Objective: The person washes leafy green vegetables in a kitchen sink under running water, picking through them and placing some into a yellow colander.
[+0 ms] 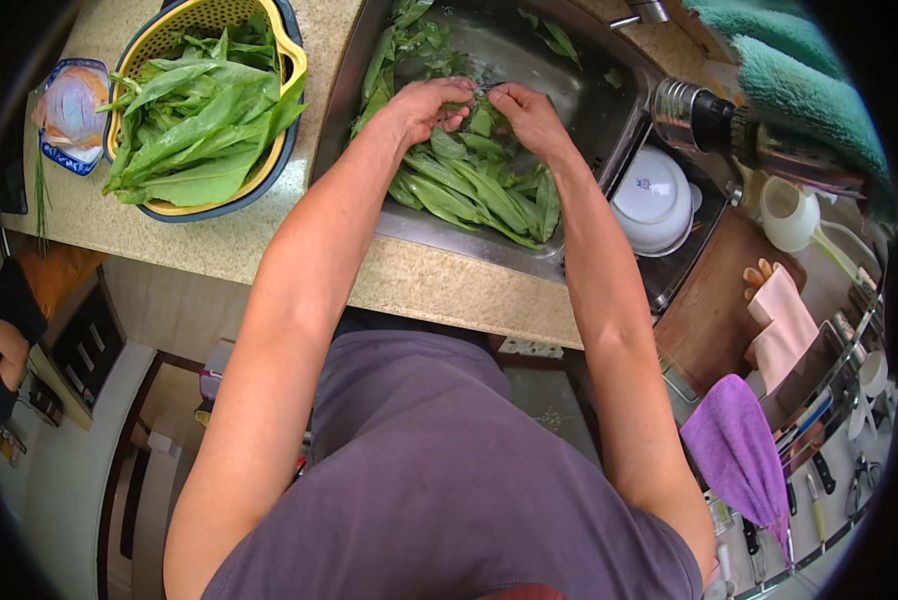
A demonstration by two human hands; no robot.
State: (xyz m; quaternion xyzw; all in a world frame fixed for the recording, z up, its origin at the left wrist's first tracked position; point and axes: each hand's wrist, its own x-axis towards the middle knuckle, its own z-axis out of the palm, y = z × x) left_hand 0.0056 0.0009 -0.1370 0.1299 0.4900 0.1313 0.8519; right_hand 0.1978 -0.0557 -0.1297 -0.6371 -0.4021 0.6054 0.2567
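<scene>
Both hands are over a stainless steel sink [606, 82] that holds water and leafy greens. My left hand [435, 105] has its fingers curled above the greens, and whether it grips a leaf is unclear. Close by on the right, my right hand [528, 116] has thumb and forefinger pinched near some leaves; what lies between them cannot be made out. Below the hands a pile of long green leaves [471, 187] lies in the sink's near part. More leaves [374, 82] float along its left side, and a few loose ones [561, 41] at the far right.
Left of the sink, a yellow colander [143, 60] heaped with leaves sits in a dark basin. Beside it is a blue-and-white dish [104, 75] with wrapped food. On the right are a faucet [648, 11], a white bowl [648, 195], a wooden cutting board [704, 315] and a purple cloth [738, 450]. A person's arm [3, 341] shows far left.
</scene>
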